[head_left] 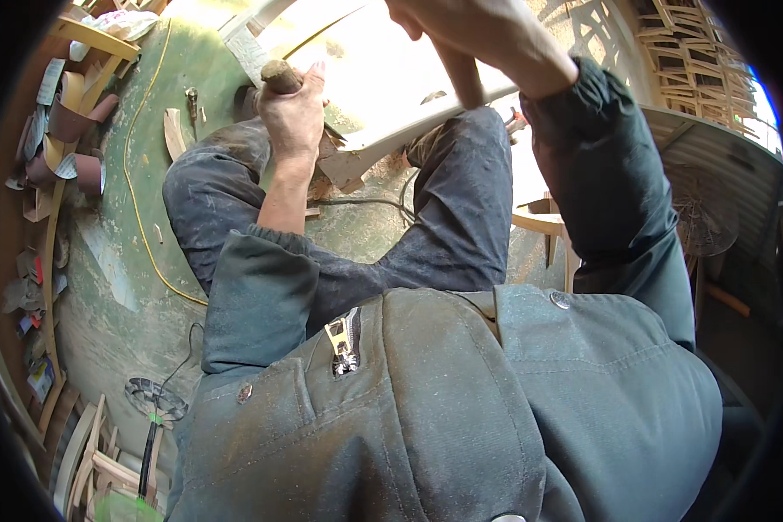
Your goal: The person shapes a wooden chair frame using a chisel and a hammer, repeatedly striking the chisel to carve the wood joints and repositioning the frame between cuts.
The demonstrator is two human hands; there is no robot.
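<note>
My left hand [289, 122] is closed round a chisel, its worn, round wooden butt [280, 76] sticking up above my fist. A dark, thin part, probably the blade, shows just below that hand. Up at the top edge, my right hand [461, 30] grips a wooden handle [463, 80] pointing downward; whatever head it has cannot be seen. Between my knees lies a pale, curved wooden piece [383, 150], with a block-like end [339, 165] below my left hand. Strong light washes out the area beyond it.
Sanding belts and scraps [74, 130] line the left side. A yellow cord [129, 157] runs along the green floor [113, 252], near a dark tool [191, 100]. Stacked wooden frames [696, 61] stand at the far right. A round wire-guarded fan [157, 398] is at lower left.
</note>
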